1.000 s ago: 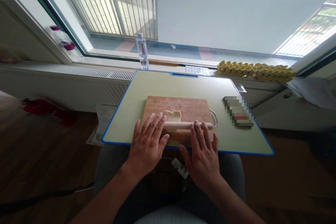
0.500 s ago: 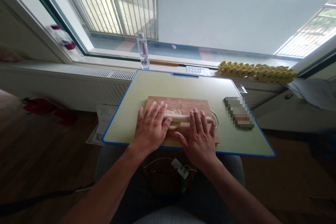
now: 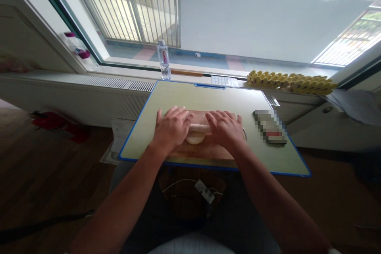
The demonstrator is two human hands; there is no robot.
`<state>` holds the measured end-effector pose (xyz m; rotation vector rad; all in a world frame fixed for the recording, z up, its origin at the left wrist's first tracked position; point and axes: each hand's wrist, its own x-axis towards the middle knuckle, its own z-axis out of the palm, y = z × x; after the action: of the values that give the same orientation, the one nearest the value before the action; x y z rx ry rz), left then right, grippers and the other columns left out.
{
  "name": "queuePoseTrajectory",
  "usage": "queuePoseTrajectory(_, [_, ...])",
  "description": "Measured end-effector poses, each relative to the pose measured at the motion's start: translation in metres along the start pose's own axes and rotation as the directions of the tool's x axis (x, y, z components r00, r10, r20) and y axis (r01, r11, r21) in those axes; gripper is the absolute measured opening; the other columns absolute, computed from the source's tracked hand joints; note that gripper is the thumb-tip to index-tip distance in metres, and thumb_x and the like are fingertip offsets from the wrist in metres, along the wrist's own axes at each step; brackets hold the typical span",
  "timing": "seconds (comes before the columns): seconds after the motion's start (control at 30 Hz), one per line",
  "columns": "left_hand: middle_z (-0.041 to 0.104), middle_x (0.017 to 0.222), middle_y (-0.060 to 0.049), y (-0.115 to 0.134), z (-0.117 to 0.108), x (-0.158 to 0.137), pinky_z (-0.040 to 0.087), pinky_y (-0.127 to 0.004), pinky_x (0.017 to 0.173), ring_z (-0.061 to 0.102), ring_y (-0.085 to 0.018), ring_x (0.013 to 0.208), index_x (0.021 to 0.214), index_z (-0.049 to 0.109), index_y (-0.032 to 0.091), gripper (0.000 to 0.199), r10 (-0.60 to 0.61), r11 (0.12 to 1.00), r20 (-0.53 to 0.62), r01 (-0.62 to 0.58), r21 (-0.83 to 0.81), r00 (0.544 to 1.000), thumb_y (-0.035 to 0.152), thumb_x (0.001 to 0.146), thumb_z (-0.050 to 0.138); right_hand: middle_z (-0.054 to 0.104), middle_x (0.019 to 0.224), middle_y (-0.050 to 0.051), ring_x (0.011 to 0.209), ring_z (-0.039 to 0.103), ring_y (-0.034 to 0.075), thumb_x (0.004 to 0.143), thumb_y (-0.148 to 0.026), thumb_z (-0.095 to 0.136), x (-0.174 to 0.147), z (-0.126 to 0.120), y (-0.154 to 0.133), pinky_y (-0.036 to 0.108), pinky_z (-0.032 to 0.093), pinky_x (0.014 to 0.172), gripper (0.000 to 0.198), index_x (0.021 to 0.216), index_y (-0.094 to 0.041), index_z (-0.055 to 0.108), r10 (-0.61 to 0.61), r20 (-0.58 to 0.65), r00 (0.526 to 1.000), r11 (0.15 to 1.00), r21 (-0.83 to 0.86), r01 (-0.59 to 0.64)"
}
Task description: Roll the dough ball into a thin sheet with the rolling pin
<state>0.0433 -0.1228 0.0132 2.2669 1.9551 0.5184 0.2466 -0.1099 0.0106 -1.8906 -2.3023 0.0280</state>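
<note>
A pale wooden rolling pin (image 3: 199,127) lies crosswise over a flattened piece of dough (image 3: 195,138) on a wooden cutting board (image 3: 202,151). My left hand (image 3: 172,127) rests palm down on the left end of the pin, its fingers stretched forward. On the other end lies my right hand (image 3: 226,127), also palm down with fingers extended. Both hands press from above rather than wrap around it. The pin's ends are hidden beneath them. Below the pin, the near part of the dough shows.
A pale green board with a blue rim (image 3: 178,94) supports the cutting board. At its right lies a pixelated phone-like object (image 3: 270,127). Along the window sill are a water bottle (image 3: 164,60) and yellow egg cartons (image 3: 291,82). A power strip (image 3: 204,191) hangs below.
Both hands have pushed the rolling pin forward, away from me, and it now crosses the far part of the dough. My right thumb has moved up near the pin.
</note>
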Motion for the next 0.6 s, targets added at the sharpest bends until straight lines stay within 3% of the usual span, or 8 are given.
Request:
queuePoseTrajectory(0.13, [0.045, 0.171, -0.01, -0.004, 0.0, 0.035, 0.02, -0.071, 0.13, 0.038, -0.033, 0.159, 0.159, 0.054, 0.026, 0.063, -0.131, 0.991, 0.12, 0.126, 0.049, 0.984, 0.055, 0.11, 0.029, 0.042, 0.172, 0.007, 0.157, 0.036, 0.039, 0.112, -0.063, 0.024, 0.009, 0.004, -0.002, 0.071, 0.029, 0.123, 0.064, 0.161, -0.032, 0.051, 0.028, 0.131, 0.991, 0.998, -0.051, -0.021])
queuePoseTrajectory(0.23, [0.042, 0.173, -0.011, -0.004, 0.006, 0.05, 0.021, -0.07, 0.129, 0.035, -0.034, 0.159, 0.162, 0.05, 0.024, 0.065, -0.134, 0.99, 0.192, 0.122, 0.074, 0.972, 0.056, 0.109, 0.029, 0.038, 0.174, 0.004, 0.161, 0.03, 0.037, 0.113, -0.06, 0.025, -0.001, 0.004, -0.005, 0.071, 0.025, 0.125, 0.059, 0.159, -0.036, 0.053, -0.016, 0.151, 0.988, 0.997, -0.066, 0.026])
queuePoseTrajectory(0.4, [0.045, 0.171, -0.011, -0.001, 0.015, 0.048, 0.021, -0.071, 0.129, 0.038, -0.033, 0.158, 0.158, 0.054, 0.026, 0.063, -0.093, 0.994, 0.173, 0.081, 0.079, 0.981, 0.053, 0.109, 0.025, 0.038, 0.174, 0.008, 0.161, 0.028, 0.038, 0.112, -0.062, 0.024, -0.009, 0.0, 0.003, 0.071, 0.025, 0.125, 0.065, 0.161, -0.03, 0.052, -0.021, 0.158, 0.987, 0.999, -0.022, 0.025])
queuePoseTrajectory(0.6, [0.038, 0.176, -0.006, -0.005, 0.018, 0.042, 0.018, -0.069, 0.131, 0.031, -0.032, 0.162, 0.164, 0.046, 0.03, 0.063, -0.089, 0.996, 0.297, 0.078, 0.051, 0.951, 0.053, 0.109, 0.025, 0.04, 0.173, 0.009, 0.16, 0.028, 0.042, 0.112, -0.058, 0.023, 0.014, -0.007, 0.013, 0.074, 0.021, 0.125, 0.067, 0.165, -0.026, 0.047, 0.045, 0.182, 0.982, 0.998, -0.055, -0.035])
